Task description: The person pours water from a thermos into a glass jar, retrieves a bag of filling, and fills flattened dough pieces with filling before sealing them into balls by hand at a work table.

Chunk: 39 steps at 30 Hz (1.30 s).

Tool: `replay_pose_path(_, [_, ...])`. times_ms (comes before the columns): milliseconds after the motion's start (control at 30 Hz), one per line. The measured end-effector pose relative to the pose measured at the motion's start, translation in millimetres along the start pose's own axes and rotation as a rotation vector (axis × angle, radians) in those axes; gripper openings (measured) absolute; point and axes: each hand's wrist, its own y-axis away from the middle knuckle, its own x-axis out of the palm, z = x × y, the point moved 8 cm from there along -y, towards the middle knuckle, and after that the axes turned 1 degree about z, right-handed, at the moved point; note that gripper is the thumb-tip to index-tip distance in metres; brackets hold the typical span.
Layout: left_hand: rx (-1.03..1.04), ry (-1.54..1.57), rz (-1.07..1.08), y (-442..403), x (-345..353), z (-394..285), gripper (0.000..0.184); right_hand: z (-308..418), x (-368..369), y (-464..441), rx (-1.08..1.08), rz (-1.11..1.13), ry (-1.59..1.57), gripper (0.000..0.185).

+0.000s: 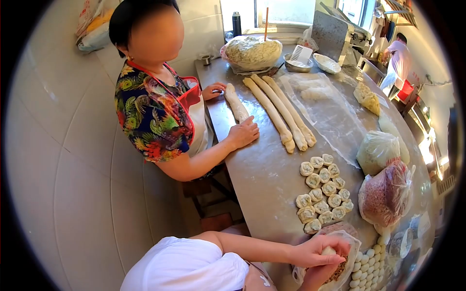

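Observation:
My left hand reaches in from the bottom and curls around a small pale piece of dough. Below it, partly cut off by the frame edge, my right hand meets the same piece, its fingers largely hidden. Both hands are above an open plastic bag with brown crumbly filling. Just beyond them, several round filled dough buns stand in rows on the metal table. Beside the bag, small white balls lie packed together.
Across the corner, a co-worker presses a dough roll. Three long dough ropes lie near a plastic sheet. Bagged fillings line the right side. A covered dough mound and a machine are at the back; another person stands farther off.

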Motion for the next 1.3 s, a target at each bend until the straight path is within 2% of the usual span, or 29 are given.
replay_pose_path(100, [0.005, -0.086, -0.019, 4, -1, 18, 0.023, -12, -1, 10, 0.082, -0.125, -0.403, 0.058])
replay_pose_path(133, [-0.116, -0.035, -0.06, 6, -1, 28, 0.026, -2, 10, 11, 0.081, -0.086, -0.365, 0.061])
replay_pose_path(233, [0.042, -0.058, -0.056, 2, 1, 15, 0.027, 10, -1, 15, 0.118, -0.124, 0.044, 0.063])
replay_pose_path(300, [-0.087, 0.242, -0.133, 5, 4, 11, 0.028, 29, 12, 14, 0.17, -0.157, -0.029, 0.068])
replay_pose_path(333, [-0.098, 0.24, -0.128, 5, 6, 9, 0.028, 37, 19, 14, 0.196, -0.173, -0.066, 0.071])
replay_pose_path(367, [-0.11, 0.239, -0.123, 6, 8, 7, 0.028, 14, 3, 17, 0.215, -0.146, -0.169, 0.071])
replay_pose_path(433, [-0.02, -0.072, -0.024, 5, 10, 10, 0.027, -48, -41, 24, 0.247, -0.086, -0.377, 0.072])
replay_pose_path(467, [-0.067, -0.07, -0.06, 9, 6, 23, 0.024, -4, -1, 23, 0.133, -0.094, -0.392, 0.06])
replay_pose_path(567, [-0.211, -0.073, -0.114, 12, -2, 32, 0.022, 44, 44, 14, 0.013, 0.199, -0.049, 0.058])
replay_pose_path(600, [-0.065, -0.079, -0.172, 12, -3, 28, 0.026, 25, 22, 22, 0.098, 0.052, 0.103, 0.058])
replay_pose_path(633, [0.122, -0.171, -0.046, 8, 2, 21, 0.038, 29, 26, 23, 0.103, 0.05, 0.005, 0.06])
replay_pose_path(667, [0.008, 0.011, 0.059, 8, 14, 20, 0.048, 34, 24, 23, 0.038, 0.007, 0.036, 0.061])
replay_pose_path(700, [-0.122, 0.182, 0.141, 9, 25, 19, 0.069, 40, 25, 20, 0.095, -0.095, -0.069, 0.062])
replay_pose_path(767, [-0.186, 0.119, 0.076, 2, 31, 7, 0.072, 31, 8, 35, 0.309, -0.089, -0.111, 0.064])
replay_pose_path(833, [-0.042, -0.059, 0.057, 2, 26, 19, 0.056, 45, -3, 38, 0.337, -0.064, -0.333, 0.059])
replay_pose_path(900, [-0.184, 0.075, -0.031, 9, 22, 39, 0.048, 50, -35, 52, 0.368, -0.177, -0.4, 0.068])
replay_pose_path(933, [-0.229, 0.097, -0.033, 11, 19, 46, 0.044, 53, -58, 64, 0.338, -0.28, -0.457, 0.066])
replay_pose_path(1000, [-0.289, 0.085, -0.05, 11, 11, 52, 0.038, 67, -120, 91, 0.234, -0.622, -0.532, 0.063])
replay_pose_path(1033, [-0.31, 0.06, -0.059, 10, 8, 53, 0.036, 79, -155, 107, 0.113, -0.603, -0.529, 0.047])
replay_pose_path(1067, [-0.329, 0.032, -0.073, 10, 4, 54, 0.034, 82, -201, 133, 0.041, -0.766, -0.382, 0.041])
replay_pose_path(1200, [-0.36, -0.014, -0.115, 8, -10, 51, 0.025, 133, -327, 186, 0.209, -1.106, 0.722, 0.037])
replay_pose_path(1300, [-0.375, -0.024, -0.18, 11, -19, 49, 0.022, 139, -363, 180, 0.54, -0.975, 1.154, 0.036])
